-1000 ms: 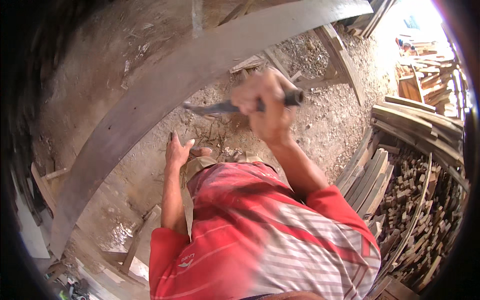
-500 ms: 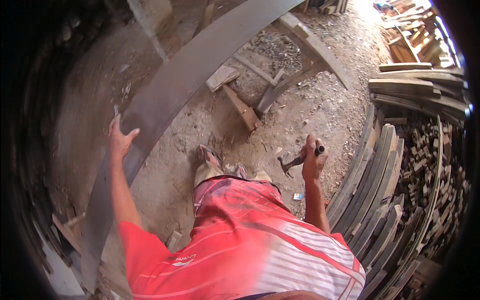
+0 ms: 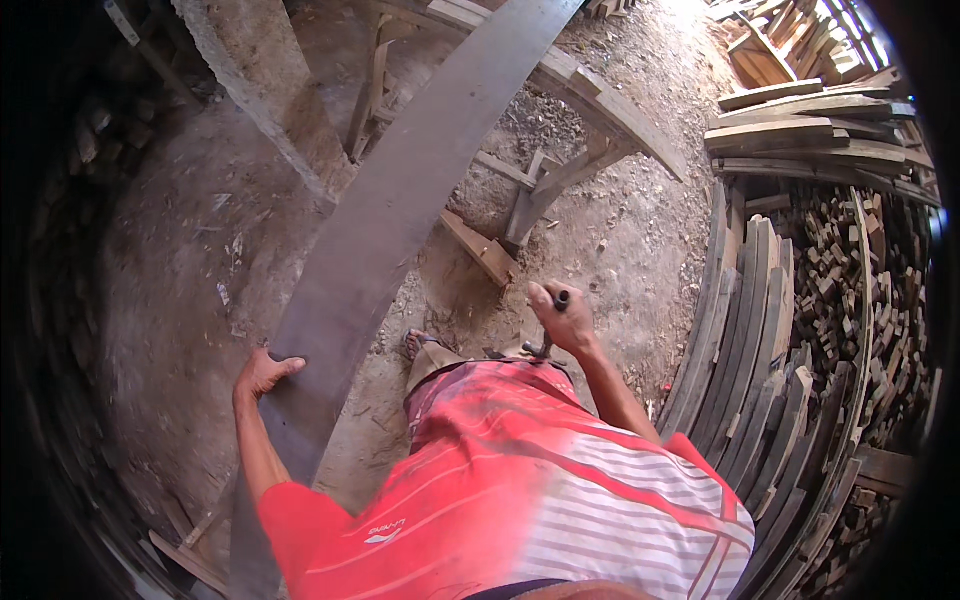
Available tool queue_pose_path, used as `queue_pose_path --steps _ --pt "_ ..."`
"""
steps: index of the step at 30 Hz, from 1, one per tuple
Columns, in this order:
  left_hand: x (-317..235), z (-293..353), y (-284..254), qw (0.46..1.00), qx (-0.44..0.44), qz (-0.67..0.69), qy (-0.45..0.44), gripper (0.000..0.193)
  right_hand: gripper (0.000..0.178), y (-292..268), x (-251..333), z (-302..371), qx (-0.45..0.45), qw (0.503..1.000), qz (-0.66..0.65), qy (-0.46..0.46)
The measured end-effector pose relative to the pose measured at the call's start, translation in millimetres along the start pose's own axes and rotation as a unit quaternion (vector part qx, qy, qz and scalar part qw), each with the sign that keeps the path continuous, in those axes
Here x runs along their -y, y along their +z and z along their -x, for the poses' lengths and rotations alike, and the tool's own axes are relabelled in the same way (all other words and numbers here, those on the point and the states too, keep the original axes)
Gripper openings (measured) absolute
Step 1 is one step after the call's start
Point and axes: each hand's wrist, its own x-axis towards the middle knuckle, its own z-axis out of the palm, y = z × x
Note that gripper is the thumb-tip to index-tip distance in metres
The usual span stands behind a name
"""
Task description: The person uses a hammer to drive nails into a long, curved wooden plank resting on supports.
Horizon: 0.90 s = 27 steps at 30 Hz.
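Note:
A long, wide grey-brown wooden board (image 3: pixel 370 225) runs diagonally from the far middle down past my left side. My left hand (image 3: pixel 260 374) is closed around its left edge, thumb on the top face and fingers mostly hidden beneath. In front of my waist, my right hand (image 3: pixel 570 322) grips a claw hammer (image 3: pixel 540 350). The hammer's dark handle end points up out of the fist, while its metal head hangs close to my shirt hem, partly hidden by the hand.
A wooden trestle (image 3: pixel 610 110) stands under the board's far part. Below it, a wood block (image 3: pixel 480 248) lies on the dirt floor. Long planks (image 3: pixel 740 330) are stacked at right, beside a heap of small offcuts (image 3: pixel 830 260). A concrete post (image 3: pixel 260 80) rises at far left.
My left hand appears nearer my body, still on the board's edge. The right hand has moved left toward my waist, and the hammer head has turned toward my shirt.

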Motion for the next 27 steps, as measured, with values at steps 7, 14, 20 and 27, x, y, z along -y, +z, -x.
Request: queue_pose_path --steps 7,14,20,27 --pt "15.3 -3.2 -1.9 0.999 -0.006 0.033 0.007 0.070 0.034 38.8 23.9 -44.6 0.018 0.999 -0.034 0.024" --pt "21.3 1.2 2.5 1.000 -0.026 0.011 0.010 0.067 0.034 -11.0 -45.4 -122.9 -0.081 0.996 -0.024 0.034" --pt "-1.6 24.4 22.5 0.996 -0.074 -0.008 -0.042 0.064 0.037 -61.4 -90.4 -217.1 -0.131 0.989 0.046 0.049" --pt "-62.3 42.7 43.4 0.986 -0.152 -0.027 -0.066 0.069 0.034 -134.2 -91.4 -365.4 -0.208 0.971 0.122 -0.007"
